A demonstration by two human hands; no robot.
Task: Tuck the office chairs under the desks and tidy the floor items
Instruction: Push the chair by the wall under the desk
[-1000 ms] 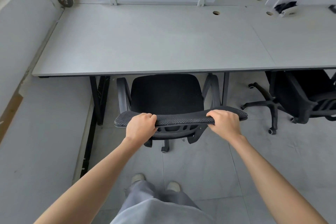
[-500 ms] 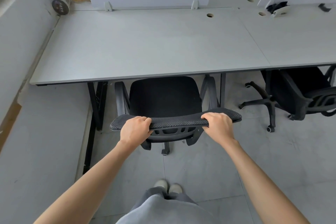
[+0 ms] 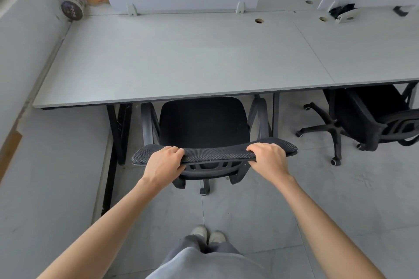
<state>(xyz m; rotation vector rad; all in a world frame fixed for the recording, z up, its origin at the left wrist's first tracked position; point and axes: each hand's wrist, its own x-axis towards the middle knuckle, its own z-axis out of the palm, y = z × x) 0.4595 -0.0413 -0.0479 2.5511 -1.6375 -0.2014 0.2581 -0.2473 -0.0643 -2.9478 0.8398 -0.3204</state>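
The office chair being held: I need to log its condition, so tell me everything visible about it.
The office chair is black, with a fabric-looking seat, a mesh backrest on a plastic frame, two armrests and castors. It stands upright facing the desk, its seat front at the desk's edge, the backrest outside. The left hand and right hand grip the backrest's top edge. No damage shows.

black mesh-patterned chair [image 3: 204, 124], pale grey desk [image 3: 181, 56], grey tiled floor [image 3: 340, 199]
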